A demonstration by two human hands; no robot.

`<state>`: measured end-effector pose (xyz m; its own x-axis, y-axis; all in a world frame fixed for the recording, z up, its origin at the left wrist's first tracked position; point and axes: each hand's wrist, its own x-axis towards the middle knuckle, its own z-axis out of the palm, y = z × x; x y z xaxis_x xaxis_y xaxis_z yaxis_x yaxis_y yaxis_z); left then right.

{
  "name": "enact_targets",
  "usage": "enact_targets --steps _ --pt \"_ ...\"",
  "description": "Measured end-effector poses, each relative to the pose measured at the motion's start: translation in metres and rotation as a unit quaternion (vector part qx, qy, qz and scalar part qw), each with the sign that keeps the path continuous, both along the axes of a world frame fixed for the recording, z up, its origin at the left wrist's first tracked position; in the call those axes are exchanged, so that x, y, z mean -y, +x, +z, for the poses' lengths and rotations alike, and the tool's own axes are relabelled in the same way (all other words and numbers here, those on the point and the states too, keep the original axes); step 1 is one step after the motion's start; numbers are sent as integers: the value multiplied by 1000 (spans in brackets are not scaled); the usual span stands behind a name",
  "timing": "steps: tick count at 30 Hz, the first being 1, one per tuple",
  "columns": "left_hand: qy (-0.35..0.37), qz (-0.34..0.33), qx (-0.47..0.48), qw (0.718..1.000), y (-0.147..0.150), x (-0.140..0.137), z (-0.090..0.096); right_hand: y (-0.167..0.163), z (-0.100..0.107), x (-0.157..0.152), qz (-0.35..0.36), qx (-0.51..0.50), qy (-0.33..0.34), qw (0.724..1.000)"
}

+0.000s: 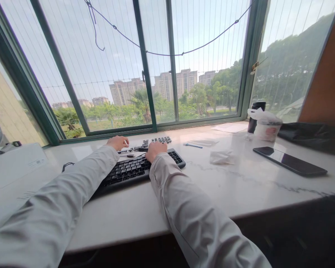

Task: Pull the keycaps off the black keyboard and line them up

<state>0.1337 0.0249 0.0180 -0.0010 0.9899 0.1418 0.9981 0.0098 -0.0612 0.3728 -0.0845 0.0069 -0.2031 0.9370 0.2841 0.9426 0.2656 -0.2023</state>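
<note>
A black keyboard (128,171) lies at a slant on the white marble-patterned counter, with some key places lacking caps toward its right end. Over its far left edge is my left hand (117,142), its fingers loosely bent and apart, holding nothing that I can see. My right hand (156,149) is closed above the keyboard's right part, and its fingertips are hidden. A slim dark piece (141,149) shows just left of these fingers; I cannot tell whether they hold it. Several loose keycaps (163,140) lie in rows behind the keyboard.
To the right are a blue stick (194,145), a crumpled tissue (222,157) and a black phone (290,160). A bagged cup (266,130) and a black bottle (251,124) stand near the window. A white box (16,163) sits at left.
</note>
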Motion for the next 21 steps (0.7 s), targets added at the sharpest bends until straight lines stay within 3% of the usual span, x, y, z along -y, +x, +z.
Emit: enact_targets --steps 7,21 --pt "15 -13 -15 1000 -13 -11 -16 -1 -2 -1 2 -1 0 1000" --pt "21 -22 -20 999 -13 -16 -24 0 -3 -1 6 9 -7 1000"
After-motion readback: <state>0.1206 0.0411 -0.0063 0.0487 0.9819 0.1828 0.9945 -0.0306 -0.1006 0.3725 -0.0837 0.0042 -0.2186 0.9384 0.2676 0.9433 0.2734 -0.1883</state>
